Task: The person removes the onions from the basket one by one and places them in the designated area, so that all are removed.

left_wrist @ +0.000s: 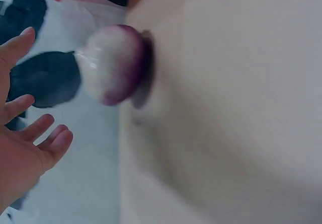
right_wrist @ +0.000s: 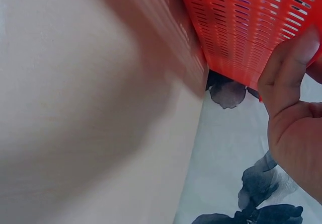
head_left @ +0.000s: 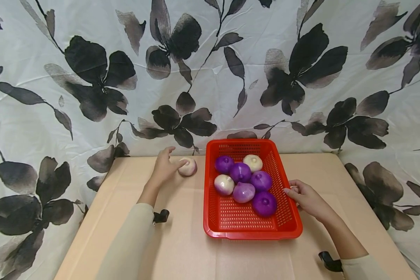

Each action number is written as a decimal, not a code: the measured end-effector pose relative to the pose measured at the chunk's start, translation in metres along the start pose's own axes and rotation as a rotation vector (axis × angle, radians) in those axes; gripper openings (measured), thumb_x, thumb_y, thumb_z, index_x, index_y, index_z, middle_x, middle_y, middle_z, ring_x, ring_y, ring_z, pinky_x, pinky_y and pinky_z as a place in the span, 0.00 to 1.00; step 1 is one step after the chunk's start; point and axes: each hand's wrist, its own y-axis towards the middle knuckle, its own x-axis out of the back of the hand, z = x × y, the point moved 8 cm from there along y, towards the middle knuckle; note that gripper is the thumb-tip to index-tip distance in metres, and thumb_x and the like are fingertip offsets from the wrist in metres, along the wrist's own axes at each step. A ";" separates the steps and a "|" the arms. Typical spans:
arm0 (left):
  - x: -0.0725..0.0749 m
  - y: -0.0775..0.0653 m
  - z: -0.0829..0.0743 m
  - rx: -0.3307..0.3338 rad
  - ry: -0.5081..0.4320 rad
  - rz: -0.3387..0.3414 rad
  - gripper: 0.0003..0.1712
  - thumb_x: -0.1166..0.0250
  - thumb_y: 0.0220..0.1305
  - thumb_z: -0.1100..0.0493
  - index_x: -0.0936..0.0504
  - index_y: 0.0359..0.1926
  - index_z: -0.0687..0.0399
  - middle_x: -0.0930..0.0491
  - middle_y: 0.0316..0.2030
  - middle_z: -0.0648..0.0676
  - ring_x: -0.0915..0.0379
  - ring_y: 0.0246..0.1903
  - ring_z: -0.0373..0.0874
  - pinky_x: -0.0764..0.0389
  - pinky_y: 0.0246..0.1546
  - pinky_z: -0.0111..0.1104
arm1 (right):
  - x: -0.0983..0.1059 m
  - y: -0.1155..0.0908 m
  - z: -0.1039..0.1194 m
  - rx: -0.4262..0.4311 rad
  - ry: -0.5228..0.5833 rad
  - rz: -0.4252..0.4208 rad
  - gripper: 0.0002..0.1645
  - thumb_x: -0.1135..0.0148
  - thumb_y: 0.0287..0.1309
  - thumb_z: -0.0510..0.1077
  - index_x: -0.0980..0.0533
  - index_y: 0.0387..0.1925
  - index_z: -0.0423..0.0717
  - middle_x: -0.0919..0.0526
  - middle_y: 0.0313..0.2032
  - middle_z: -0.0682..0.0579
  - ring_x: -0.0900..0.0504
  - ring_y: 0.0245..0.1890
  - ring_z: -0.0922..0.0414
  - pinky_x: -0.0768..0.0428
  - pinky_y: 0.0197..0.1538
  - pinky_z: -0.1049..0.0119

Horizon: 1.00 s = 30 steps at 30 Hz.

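Note:
A red plastic basket (head_left: 221,223) holds several purple onions (head_left: 261,181) and two whitish ones, a pale onion (head_left: 224,184) at the left and another pale onion (head_left: 252,163) at the back. My right hand (head_left: 306,198) grips the basket's right rim; the right wrist view shows that hand (right_wrist: 297,93) at the slotted side wall. To the basket's left, a single white-and-purple onion (head_left: 187,166) lies on the table. Beside it is my left hand (head_left: 164,167), fingers spread. In the left wrist view a gap separates those fingers from the onion (left_wrist: 114,65).
The light tan table (head_left: 182,249) ends at a back edge just behind the basket. Beyond it hangs a white cloth (head_left: 231,101) with dark printed flowers, which also covers both sides. A black strap (head_left: 161,216) is on the left wrist, another strap (head_left: 330,262) on the right.

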 end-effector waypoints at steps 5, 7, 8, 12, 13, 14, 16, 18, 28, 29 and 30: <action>0.012 -0.006 -0.031 -0.120 0.003 -0.075 0.46 0.23 0.59 0.49 0.32 0.72 0.60 0.34 0.66 0.66 0.34 0.66 0.64 0.30 0.67 0.55 | 0.000 -0.001 0.001 0.001 -0.004 0.005 0.32 0.44 0.77 0.48 0.40 0.66 0.27 0.17 0.41 0.38 0.12 0.32 0.53 0.11 0.32 0.59; 0.012 -0.010 -0.047 -0.176 -0.003 -0.086 0.44 0.22 0.58 0.51 0.31 0.71 0.59 0.33 0.66 0.65 0.33 0.64 0.63 0.28 0.66 0.55 | 0.001 -0.001 0.000 0.001 -0.007 0.004 0.32 0.43 0.76 0.48 0.39 0.66 0.28 0.17 0.40 0.39 0.12 0.31 0.54 0.11 0.32 0.59; 0.012 -0.012 -0.056 -0.203 -0.009 -0.087 0.44 0.22 0.58 0.52 0.30 0.71 0.59 0.32 0.66 0.64 0.32 0.63 0.63 0.27 0.65 0.54 | 0.001 -0.002 0.000 0.001 -0.008 0.002 0.32 0.43 0.76 0.48 0.39 0.66 0.28 0.17 0.39 0.40 0.13 0.31 0.54 0.11 0.32 0.59; 0.004 -0.021 -0.088 -0.295 -0.026 -0.047 0.43 0.22 0.57 0.52 0.30 0.70 0.57 0.31 0.65 0.61 0.30 0.63 0.60 0.25 0.65 0.54 | 0.001 -0.001 0.001 0.000 -0.011 -0.002 0.32 0.42 0.76 0.48 0.39 0.65 0.28 0.18 0.38 0.40 0.14 0.30 0.55 0.12 0.32 0.60; 0.000 -0.023 -0.095 -0.311 -0.029 -0.028 0.43 0.22 0.57 0.52 0.30 0.70 0.56 0.31 0.65 0.61 0.30 0.63 0.59 0.24 0.65 0.54 | 0.000 -0.001 0.000 0.000 -0.010 -0.001 0.32 0.43 0.76 0.48 0.39 0.65 0.28 0.18 0.38 0.40 0.13 0.30 0.55 0.11 0.32 0.60; -0.003 -0.025 -0.102 -0.325 -0.027 -0.006 0.44 0.21 0.57 0.52 0.30 0.71 0.56 0.31 0.65 0.60 0.30 0.63 0.58 0.24 0.65 0.54 | 0.000 -0.001 0.000 0.000 -0.010 -0.001 0.32 0.43 0.76 0.48 0.39 0.65 0.28 0.18 0.39 0.40 0.13 0.31 0.55 0.11 0.32 0.60; -0.012 -0.030 -0.114 -0.346 -0.018 0.047 0.45 0.21 0.56 0.51 0.31 0.72 0.54 0.30 0.64 0.59 0.28 0.61 0.57 0.20 0.60 0.52 | 0.000 -0.001 0.000 0.000 -0.011 -0.001 0.32 0.43 0.76 0.48 0.39 0.65 0.28 0.18 0.39 0.40 0.13 0.31 0.55 0.11 0.32 0.59; -0.022 -0.034 -0.123 -0.356 -0.012 0.114 0.46 0.21 0.56 0.50 0.32 0.72 0.52 0.30 0.64 0.58 0.25 0.60 0.57 0.18 0.58 0.51 | 0.000 -0.001 -0.001 0.001 -0.008 0.001 0.31 0.43 0.76 0.48 0.39 0.65 0.28 0.17 0.39 0.39 0.12 0.31 0.54 0.11 0.32 0.59; -0.081 -0.044 -0.152 -0.445 0.139 0.401 0.46 0.20 0.56 0.48 0.29 0.70 0.57 0.25 0.64 0.57 0.25 0.63 0.56 0.22 0.65 0.47 | -0.001 -0.001 -0.001 0.003 -0.006 0.007 0.32 0.42 0.75 0.49 0.39 0.65 0.28 0.17 0.38 0.41 0.12 0.30 0.54 0.11 0.32 0.59; -0.086 -0.045 -0.154 -0.452 0.150 0.431 0.45 0.21 0.56 0.48 0.29 0.70 0.57 0.25 0.64 0.58 0.26 0.63 0.56 0.23 0.65 0.47 | -0.001 0.000 -0.001 0.002 -0.007 0.006 0.32 0.42 0.75 0.49 0.39 0.65 0.28 0.17 0.38 0.41 0.12 0.30 0.54 0.11 0.32 0.59; -0.091 -0.045 -0.156 -0.458 0.160 0.458 0.44 0.21 0.56 0.49 0.29 0.70 0.58 0.26 0.64 0.59 0.26 0.63 0.56 0.24 0.66 0.47 | -0.001 0.000 -0.001 0.002 -0.008 0.004 0.32 0.42 0.75 0.49 0.39 0.65 0.28 0.17 0.38 0.41 0.13 0.30 0.54 0.11 0.31 0.59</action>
